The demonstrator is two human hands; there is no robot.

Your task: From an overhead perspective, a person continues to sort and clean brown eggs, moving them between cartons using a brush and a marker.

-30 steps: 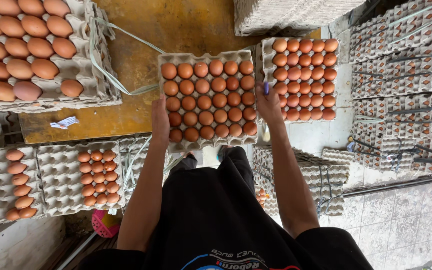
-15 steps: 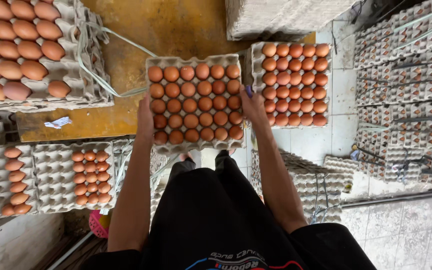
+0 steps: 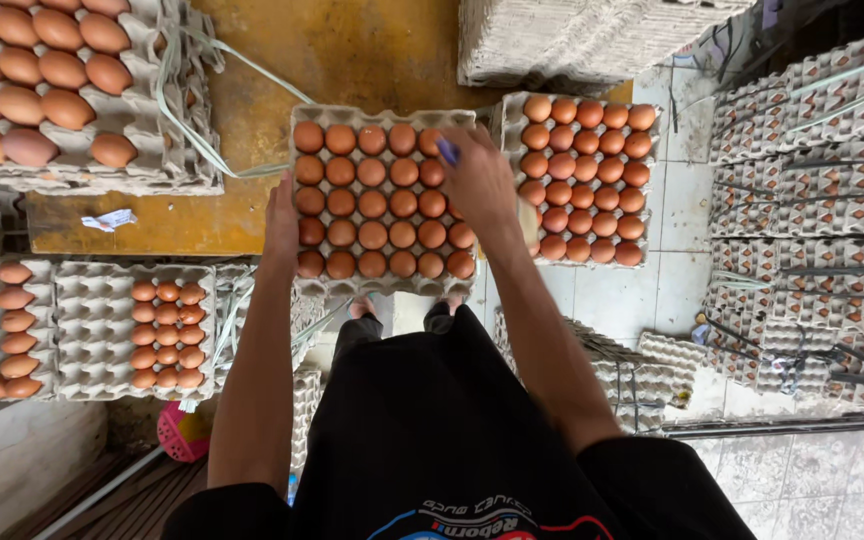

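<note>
Above a worn yellow-painted table [image 3: 352, 50], a person holds a full grey pulp tray of brown eggs [image 3: 377, 200] out in front of the body. The left hand [image 3: 281, 222] grips the tray's left edge, fingers curled under and hidden, thumb side against the rim. The right hand [image 3: 482, 180] lies spread over the eggs at the tray's right side, a small blue-purple object [image 3: 448, 151] showing at its fingertips; whether it pinches that object cannot be told.

Half a second earlier the right hand clasped the tray's right edge as the left does; it has since moved up onto the eggs, and the tray sits a little further left against the table.

Just beside the tray on the right stands a second full tray of brown eggs [image 3: 592, 180], its left edge close to the right wrist. To the upper left, a bound stack of trays with larger pale-brown eggs [image 3: 42, 80] is tied with a green strap [image 3: 202, 130], well apart from the left hand. Below left lie partly filled grey trays [image 3: 102, 320]. Stacks of empty grey trays [image 3: 812, 200] line the right side. Open tiled floor [image 3: 632, 290] shows beneath the right forearm.
</note>
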